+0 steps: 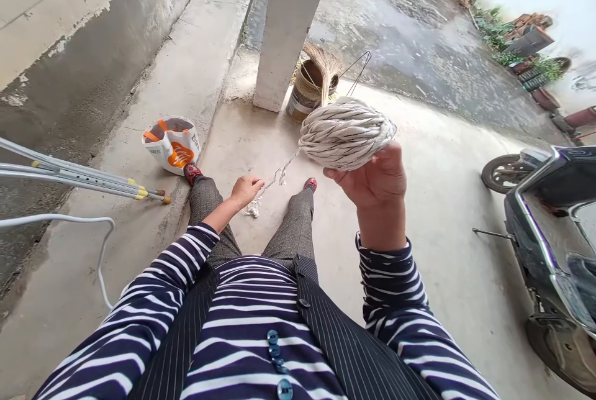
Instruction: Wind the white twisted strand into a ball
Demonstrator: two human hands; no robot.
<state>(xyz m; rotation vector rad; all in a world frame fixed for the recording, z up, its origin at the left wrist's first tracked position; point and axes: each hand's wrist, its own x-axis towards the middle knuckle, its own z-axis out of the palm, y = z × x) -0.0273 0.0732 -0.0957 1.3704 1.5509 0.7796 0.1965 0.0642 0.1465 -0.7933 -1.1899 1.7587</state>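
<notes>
My right hand [375, 179] is raised and closed around the underside of a large ball of off-white cord [347, 133] flecked with dark strands. A loose length of twisted cord [280, 175] runs down from the ball's left side to my left hand [247, 190]. That hand's fingers pinch the cord near its end. Just past the fingertips hangs a frayed, tufted cord end [252, 208]. The two hands are apart, the left one lower and nearer my legs.
A white and orange bag [174, 146] stands by my left foot. Crutches [93, 173] and a white tube [56, 217] lie at left. Ahead are a pillar [291, 21] and a bucket [305, 94] with a straw broom [325, 68]. A scooter [554, 226] stands at right.
</notes>
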